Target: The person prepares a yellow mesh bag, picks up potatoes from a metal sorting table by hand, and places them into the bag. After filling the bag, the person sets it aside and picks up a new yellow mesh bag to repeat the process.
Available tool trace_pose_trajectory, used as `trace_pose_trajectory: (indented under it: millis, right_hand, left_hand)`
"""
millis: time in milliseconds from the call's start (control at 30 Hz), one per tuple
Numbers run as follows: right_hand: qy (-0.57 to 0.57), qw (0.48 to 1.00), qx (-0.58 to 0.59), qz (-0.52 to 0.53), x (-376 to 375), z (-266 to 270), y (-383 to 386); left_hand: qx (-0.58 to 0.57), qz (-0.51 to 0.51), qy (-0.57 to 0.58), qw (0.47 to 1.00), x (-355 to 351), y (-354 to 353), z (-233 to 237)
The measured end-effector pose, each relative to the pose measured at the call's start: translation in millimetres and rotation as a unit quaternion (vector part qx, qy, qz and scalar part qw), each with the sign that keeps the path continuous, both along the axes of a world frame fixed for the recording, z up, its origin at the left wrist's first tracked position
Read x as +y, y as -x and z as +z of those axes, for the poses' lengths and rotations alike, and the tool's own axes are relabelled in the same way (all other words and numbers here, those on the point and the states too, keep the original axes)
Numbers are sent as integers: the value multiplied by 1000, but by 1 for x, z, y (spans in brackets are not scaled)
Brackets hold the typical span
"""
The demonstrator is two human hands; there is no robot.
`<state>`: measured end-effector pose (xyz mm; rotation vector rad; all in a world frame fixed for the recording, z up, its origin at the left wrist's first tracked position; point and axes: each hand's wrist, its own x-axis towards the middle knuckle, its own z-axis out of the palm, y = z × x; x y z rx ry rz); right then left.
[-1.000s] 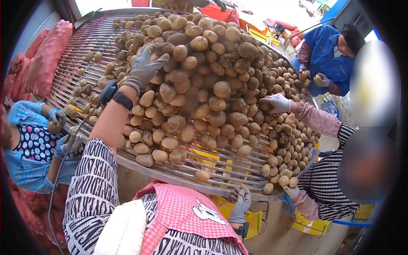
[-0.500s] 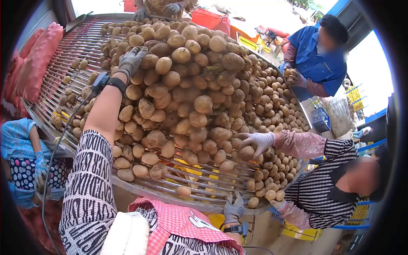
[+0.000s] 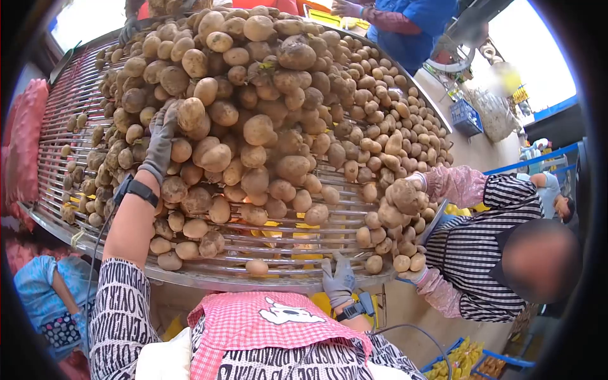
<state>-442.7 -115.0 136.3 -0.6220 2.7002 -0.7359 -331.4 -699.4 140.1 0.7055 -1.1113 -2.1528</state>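
A big heap of potatoes [image 3: 253, 95] lies on a round slatted metal sorting table [image 3: 288, 244]. My left hand [image 3: 161, 136], in a grey glove, is stretched up into the left side of the heap, its fingers spread against the potatoes and partly buried among them. My right hand [image 3: 339, 278], also gloved in grey, rests on the near rim of the table, fingers over the edge. A single potato [image 3: 256, 266] sits on the slats just left of that hand.
A person in a striped top [image 3: 481, 247] stands at the right with a gloved hand [image 3: 415, 180] among the potatoes. A person in blue [image 3: 411, 25] works at the far side, another person [image 3: 54, 297] at lower left. Red mesh sacks [image 3: 22, 139] lie at left.
My left hand has slid down and nearer, dragging potatoes toward the near rim. The right hand stays on the rim. The view has shifted and the co-worker's hand has moved to the right edge.
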Motion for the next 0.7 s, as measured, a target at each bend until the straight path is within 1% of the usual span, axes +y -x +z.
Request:
trace_pose_trajectory:
  millis: [33, 67, 133, 167, 200, 233, 267, 300, 333, 400, 433, 467, 533, 567, 600, 633, 667, 700]
  right_hand:
    - [-7, 1000, -8, 7, -3, 6, 0]
    - [-9, 1000, -8, 2, -7, 6, 2]
    - [85, 996, -33, 8, -16, 3, 1]
    - [118, 993, -18, 21, -24, 10, 3]
    - [120, 992, -22, 14, -26, 15, 4]
    - [104, 994, -13, 29, -25, 19, 4]
    - [86, 995, -3, 45, -23, 19, 15]
    - [71, 997, 15, 33, -10, 8, 12]
    - [69, 997, 16, 28, 3, 0, 11]
    - [44, 999, 12, -26, 22, -11, 14]
    - [28, 999, 37, -2, 23, -10, 17]
    - [27, 999, 31, -6, 24, -9, 15]
    - [16, 999, 19, -45, 14, -5, 20]
    - [12, 999, 28, -40, 16, -6, 21]
    - [9, 998, 33, -54, 15, -5, 24]
    - [-21, 998, -1, -65, 14, -2, 26]
    - [-52, 995, -35, -75, 15, 0, 22]
    - [-22, 995, -2, -94, 16, -8, 19]
  left_hand:
    - [-18, -17, 38, 999, 28, 8, 21]
    - [-8, -35, 52, 998, 52, 15, 38]
    - [26, -89, 83, 992, 100, 20, 76]
    - [39, -116, 96, 988, 122, 28, 90]
    - [47, -136, 103, 984, 141, 37, 98]
    - [42, -142, 102, 984, 148, 46, 78]
    - [-62, -73, 166, 981, 152, 67, 34]
    - [-158, -6, 234, 959, 158, 82, 14]
    - [-172, 11, 288, 942, 178, 98, 31]
    - [-77, 4, 247, 966, 205, 118, 20]
    - [-116, -12, 275, 954, 212, 124, 18]
    - [-149, -31, 334, 930, 217, 137, 14]
    - [-197, -40, 403, 893, 249, 172, 21]
    - [-160, -78, 311, 934, 262, 192, 15]
    - [-122, -116, 214, 962, 278, 215, 10]
    - [-105, -149, 198, 963, 302, 233, 18]
    - [-258, -122, 431, 856, 312, 257, -6]
    - [-291, -170, 441, 832, 322, 279, 4]
